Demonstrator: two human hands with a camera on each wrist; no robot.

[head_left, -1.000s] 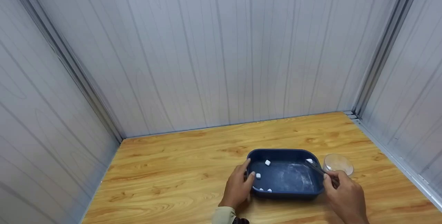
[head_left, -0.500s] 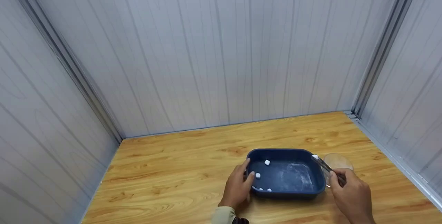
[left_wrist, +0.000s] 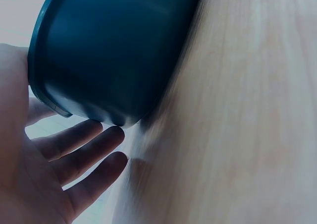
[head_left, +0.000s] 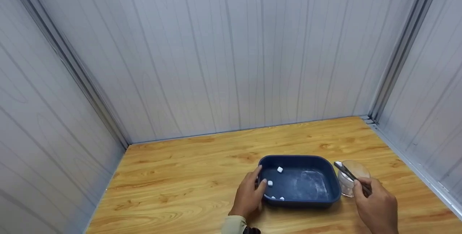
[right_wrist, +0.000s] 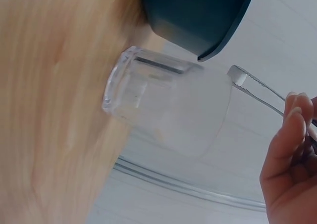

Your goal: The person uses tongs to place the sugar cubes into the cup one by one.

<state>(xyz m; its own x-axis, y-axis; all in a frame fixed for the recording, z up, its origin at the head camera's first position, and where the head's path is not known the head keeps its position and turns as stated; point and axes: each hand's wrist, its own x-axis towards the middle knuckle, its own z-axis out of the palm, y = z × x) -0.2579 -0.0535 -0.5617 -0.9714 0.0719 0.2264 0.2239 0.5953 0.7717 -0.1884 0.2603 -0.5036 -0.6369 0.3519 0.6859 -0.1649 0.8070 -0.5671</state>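
In the head view my left hand (head_left: 248, 194) rests at the left end of a dark blue baking dish (head_left: 301, 204). Its thumb lies over the rim, and in the left wrist view the other fingers (left_wrist: 94, 177) are spread and straight by the outer wall. My right hand (head_left: 377, 203) pinches metal tweezers (right_wrist: 262, 84), whose tips grip a small white cube (right_wrist: 237, 78). This cube is just above the mouth of a clear glass (right_wrist: 173, 105) standing right of the dish. Several more white cubes (head_left: 280, 169) lie in the dish's left part.
White powdery smears mark the dish floor. Everything stands on a wood-grain table (head_left: 173, 176). Pale panelled walls (head_left: 216, 53) rise behind and at both sides, with a metal strip along the right table edge.
The tweezers have lifted a white cube from the dish's back right corner and carried it right, over the rim to the glass. My left hand has stayed in place.
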